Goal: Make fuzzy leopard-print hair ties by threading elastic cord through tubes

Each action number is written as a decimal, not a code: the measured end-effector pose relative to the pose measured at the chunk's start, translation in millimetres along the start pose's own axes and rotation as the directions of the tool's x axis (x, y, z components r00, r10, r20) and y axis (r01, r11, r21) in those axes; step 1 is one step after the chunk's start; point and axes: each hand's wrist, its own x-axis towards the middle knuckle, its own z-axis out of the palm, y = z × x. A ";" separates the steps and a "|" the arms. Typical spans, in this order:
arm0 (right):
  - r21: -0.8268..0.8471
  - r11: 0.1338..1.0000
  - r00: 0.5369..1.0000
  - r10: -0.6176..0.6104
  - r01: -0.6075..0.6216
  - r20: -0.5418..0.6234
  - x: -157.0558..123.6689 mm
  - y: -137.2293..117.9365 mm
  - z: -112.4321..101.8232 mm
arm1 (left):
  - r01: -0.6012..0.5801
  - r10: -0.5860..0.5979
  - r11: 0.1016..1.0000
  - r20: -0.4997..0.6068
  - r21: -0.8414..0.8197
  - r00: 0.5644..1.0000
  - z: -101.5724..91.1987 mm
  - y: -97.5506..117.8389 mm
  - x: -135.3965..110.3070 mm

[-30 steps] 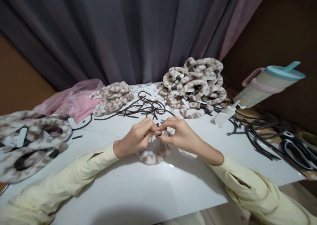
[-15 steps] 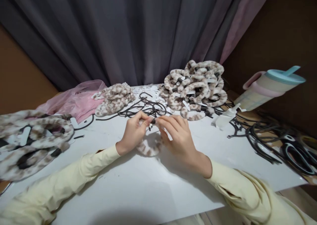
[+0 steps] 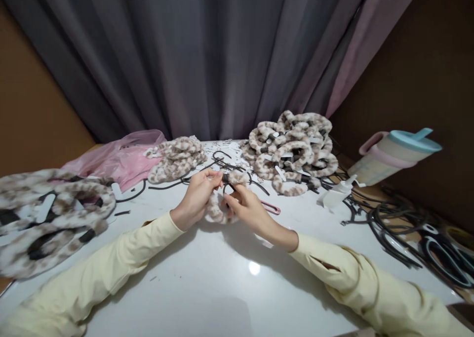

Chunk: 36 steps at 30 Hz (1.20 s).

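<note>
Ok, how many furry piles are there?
3: left pile at the picture's edge, middle pile beside the pink bag, right pile near the white bottle. The furry piece in the left hand is separate; others may be hidden.

grey curtain (image 3: 222,55) hung at back | teal-lidded cup (image 3: 388,155) stood at right | pink bag (image 3: 118,154) lay crumpled at left

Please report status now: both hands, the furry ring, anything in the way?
Left hand pinching spotted furry ring at its dark section. Right hand at thin black loop, grip unclear. Pink object and loose black cords lying close by.
</note>
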 end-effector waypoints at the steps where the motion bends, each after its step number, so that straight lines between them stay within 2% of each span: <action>1: 0.068 0.997 0.999 0.048 -0.047 -0.006 7.1 -1.9 0.6 | -0.022 0.022 1.000 0.008 0.005 1.000 -0.4 1.3 2.2; 4: 0.117 0.989 0.995 0.096 -0.092 -0.033 22.6 -9.0 0.7 | -0.197 0.195 0.972 0.028 0.127 0.980 -2.4 3.8 8.5; 6: 0.123 0.987 0.994 0.105 -0.102 -0.017 26.6 -14.6 -1.0 | -0.345 0.348 0.895 0.041 0.282 0.937 -5.3 4.2 12.3; 8: 0.152 0.981 0.993 0.117 -0.119 0.024 26.3 -20.6 -3.3 | -0.439 0.459 0.788 0.063 0.432 0.886 -9.2 3.5 15.4; 11: 0.223 0.961 0.983 0.136 -0.162 0.125 21.5 -29.3 -7.2 | -0.503 0.541 0.666 0.106 0.550 0.834 -13.9 0.7 18.6; 14: 0.291 0.941 0.971 0.112 -0.171 0.210 18.3 -34.9 -11.1 | -0.550 0.581 0.606 0.153 0.575 0.800 -15.3 -1.1 19.6; 16: 0.265 0.956 0.974 0.070 -0.127 0.214 18.9 -36.1 -14.0 | -0.563 0.598 0.577 0.163 0.591 0.785 -15.2 -0.5 19.8; 18: 0.149 0.987 0.980 0.036 -0.066 0.194 20.9 -35.6 -17.2 | -0.567 0.609 0.550 0.170 0.613 0.775 -15.3 0.9 20.3; 20: -0.071 0.997 0.991 -0.027 0.037 0.133 22.3 -34.4 -20.8 | -0.576 0.617 0.519 0.190 0.632 0.764 -15.8 1.8 20.8; 21: -0.206 0.974 0.992 -0.080 0.098 0.097 22.3 -33.8 -22.6 | -0.584 0.620 0.502 0.206 0.638 0.757 -16.1 1.8 21.0; 23: -0.456 0.862 0.974 -0.216 0.222 0.065 20.9 -32.8 -25.9 | -0.607 0.625 0.471 0.242 0.640 0.742 -16.1 0.7 20.6; 25: -0.631 0.709 0.940 -0.327 0.314 0.101 18.6 -31.9 -28.7 | -0.627 0.623 0.455 0.276 0.632 0.732 -15.3 -1.1 19.2; 27: -0.733 0.586 0.913 -0.391 0.346 0.118 17.2 -30.8 -31.1 | -0.626 0.602 0.469 0.293 0.623 0.742 -13.8 -2.2 17.3; 29: -0.779 0.534 0.900 -0.426 0.329 0.088 18.4 -28.8 -33.4 | -0.598 0.564 0.523 0.278 0.608 0.777 -12.3 -2.1 15.8; 31: -0.751 0.567 0.889 -0.454 0.337 0.057 22.6 -25.8 -35.5 | -0.548 0.514 0.607 0.241 0.575 0.823 -11.2 -1.2 15.2; 33: -0.667 0.637 0.871 -0.490 0.387 0.037 28.6 -22.5 -37.4 | -0.497 0.457 0.700 0.213 0.513 0.864 -10.6 -0.3 15.7; 36: -0.512 0.751 0.870 -0.494 0.417 -0.015 37.7 -18.5 -40.0 | -0.449 0.391 0.787 0.221 0.423 0.893 -10.2 -0.4 16.8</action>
